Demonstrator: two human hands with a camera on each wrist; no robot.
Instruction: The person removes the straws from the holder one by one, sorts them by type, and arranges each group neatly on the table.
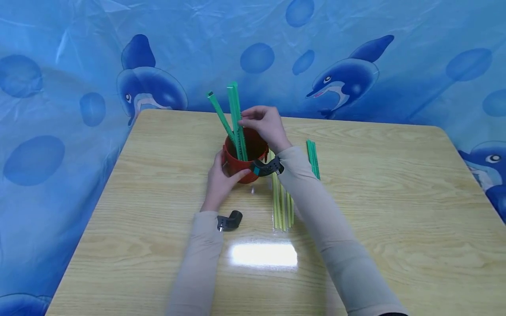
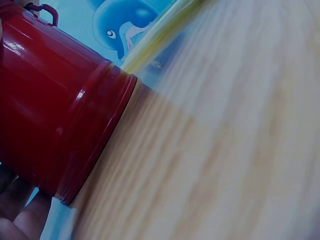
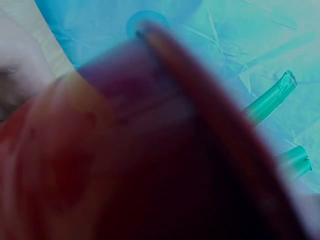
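A red metal bucket point(image 1: 241, 171) with small side handles stands upright on the table; its wall and base rim also fill the left of the left wrist view. My left hand point(image 1: 219, 184) holds it from the left, thumb across the front and fingers round the far side. Several long, thin green stick packets point(image 1: 236, 112) with crimped ends lean in the bucket and stick out well above its rim. Over the opening, my right hand point(image 1: 268, 125) pinches one of these between thumb and fingers. In the right wrist view, two packet ends point(image 3: 275, 100) show past the blurred bucket rim.
Several pale yellow sticks point(image 1: 282, 210) lie side by side to the right of the bucket, partly under my right forearm. More green packets point(image 1: 313, 158) lie further right. A blue dolphin-print sheet point(image 1: 257, 35) hangs behind the wooden table point(image 1: 138, 210).
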